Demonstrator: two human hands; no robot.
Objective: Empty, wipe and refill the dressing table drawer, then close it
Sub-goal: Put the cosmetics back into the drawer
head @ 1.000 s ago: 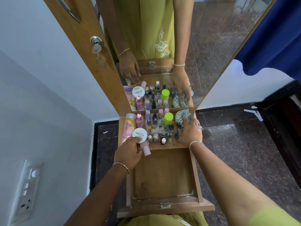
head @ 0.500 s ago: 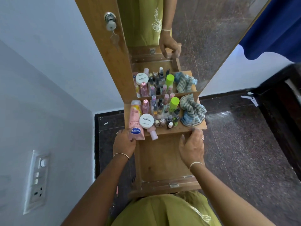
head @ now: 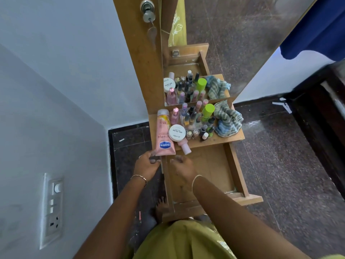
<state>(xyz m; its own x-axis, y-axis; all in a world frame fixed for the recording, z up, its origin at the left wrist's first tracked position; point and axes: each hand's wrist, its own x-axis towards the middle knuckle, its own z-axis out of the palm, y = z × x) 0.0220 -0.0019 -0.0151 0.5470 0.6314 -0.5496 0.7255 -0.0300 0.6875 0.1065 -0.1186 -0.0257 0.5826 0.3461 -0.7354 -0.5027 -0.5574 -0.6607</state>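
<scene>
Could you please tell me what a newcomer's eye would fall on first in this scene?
The crowd of small bottles on the wooden shelf under the mirror stands out first, above all the lime-green capped bottle beside the striped cloth at the right end. Next comes the pink Vaseline tube, overhanging the shelf's front edge, with the left hand at its lower end and the right hand over the open drawer.

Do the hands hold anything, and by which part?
Right hand: nothing. Left hand is at the lower end of the pink tube; whether it grips cannot be told.
</scene>
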